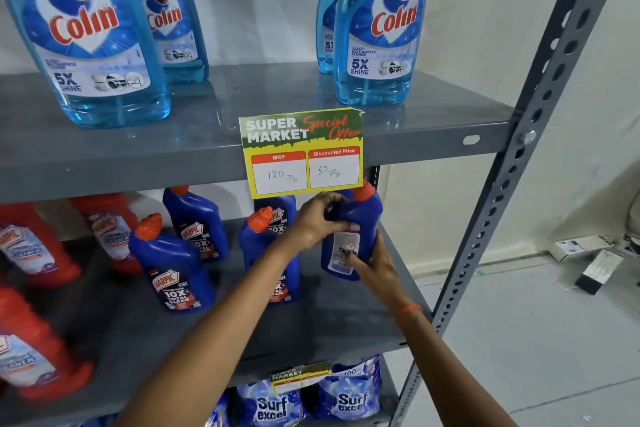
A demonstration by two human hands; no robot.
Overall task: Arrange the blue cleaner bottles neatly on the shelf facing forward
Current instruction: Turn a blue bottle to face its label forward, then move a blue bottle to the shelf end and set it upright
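On the middle shelf [346,319], smooth grey metal, I see at far left red plastic bottles [31,246], blurred. Next come 3 glossy blue cleaner bottles [173,270] with slanted orange caps, their labels facing forward. My left hand [317,218] curls around the neck of a 4th blue bottle [360,218] at the shelf's right end; my right hand [372,262] clasps its lower body. It tilts, showing its white back label. Above hangs a yellow price card [301,152].
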